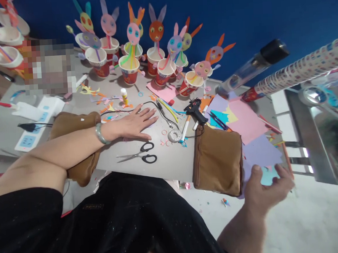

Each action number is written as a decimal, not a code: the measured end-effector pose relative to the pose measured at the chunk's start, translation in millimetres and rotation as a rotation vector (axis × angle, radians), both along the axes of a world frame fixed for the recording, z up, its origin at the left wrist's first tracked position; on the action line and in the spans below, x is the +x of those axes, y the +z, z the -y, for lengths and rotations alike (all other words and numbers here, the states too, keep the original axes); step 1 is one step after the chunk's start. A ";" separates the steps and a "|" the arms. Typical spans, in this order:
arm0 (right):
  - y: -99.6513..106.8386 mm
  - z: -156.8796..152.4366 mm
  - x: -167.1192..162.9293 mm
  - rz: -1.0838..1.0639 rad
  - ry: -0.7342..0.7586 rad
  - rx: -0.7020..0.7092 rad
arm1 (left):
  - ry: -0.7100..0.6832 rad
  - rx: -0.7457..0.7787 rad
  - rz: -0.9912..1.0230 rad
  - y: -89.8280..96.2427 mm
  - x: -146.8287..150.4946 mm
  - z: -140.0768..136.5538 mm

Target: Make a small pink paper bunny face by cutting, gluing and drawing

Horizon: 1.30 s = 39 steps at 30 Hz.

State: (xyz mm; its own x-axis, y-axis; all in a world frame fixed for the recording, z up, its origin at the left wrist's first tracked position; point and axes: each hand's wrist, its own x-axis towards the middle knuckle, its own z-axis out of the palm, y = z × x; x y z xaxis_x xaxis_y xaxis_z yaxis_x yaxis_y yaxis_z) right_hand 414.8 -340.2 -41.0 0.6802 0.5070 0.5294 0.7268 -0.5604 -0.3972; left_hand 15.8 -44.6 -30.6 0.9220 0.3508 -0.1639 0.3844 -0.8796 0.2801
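Coloured paper is spreading across the right end of the table. Rabbit-headed cups are standing along the back, apparently finished with ears and faces; the stacked cups are rising undecorated, so those seem left to do. The left hand is resting palm down, fingers spread, gripping nothing visible. The right hand is hanging half open around a light-blue piece; whether it is touching that, one cannot tell. 1 pair of scissors is lying idle; scraps are suggesting cutting partly done.
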 end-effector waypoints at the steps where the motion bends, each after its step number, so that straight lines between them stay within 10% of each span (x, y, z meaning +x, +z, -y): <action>1: -0.3 -2.5 -10.4 0.004 0.010 0.040 | -0.009 0.000 -0.009 3.9 0.5 1.4; 8: 6.6 -40.8 -67.2 0.043 0.200 0.128 | 0.059 -0.085 -0.131 25.2 -1.8 18.0; 14: 17.5 -81.9 -108.1 0.006 0.361 0.148 | 0.098 -0.122 -0.129 5.8 -6.2 18.8; 24: 5.1 -120.4 -172.2 -0.068 1.068 -0.027 | 0.106 -0.116 -0.098 -0.4 -4.0 12.4; 39: -1.8 -121.1 -168.5 -0.071 1.131 0.008 | 0.021 0.073 -0.070 31.8 0.3 15.2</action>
